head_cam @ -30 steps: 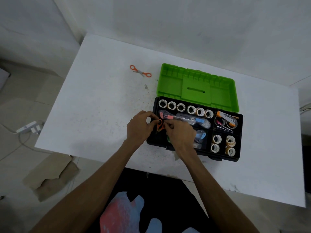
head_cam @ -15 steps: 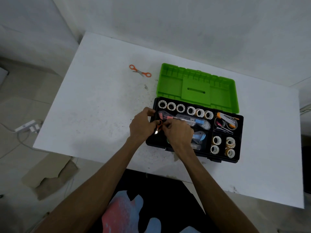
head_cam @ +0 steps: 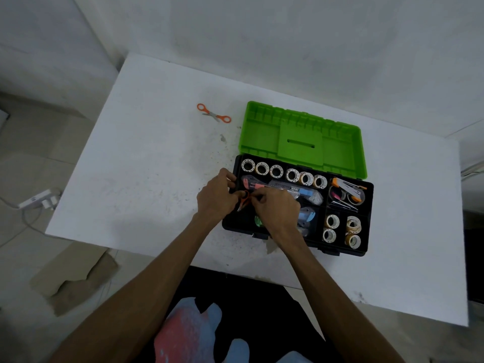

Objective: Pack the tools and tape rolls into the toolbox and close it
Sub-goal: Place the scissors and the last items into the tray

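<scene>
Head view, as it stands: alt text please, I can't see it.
Both hands, left hand and right hand, hold small orange-handled scissors over the left end of an open black plastic toolbox with its green lid raised. A second pair of orange scissors lies on the white table.

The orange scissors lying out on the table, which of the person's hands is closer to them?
Left. The left hand is at the toolbox's near-left corner, below the scissors and well apart from them. The right hand is over the box, farther right.
</scene>
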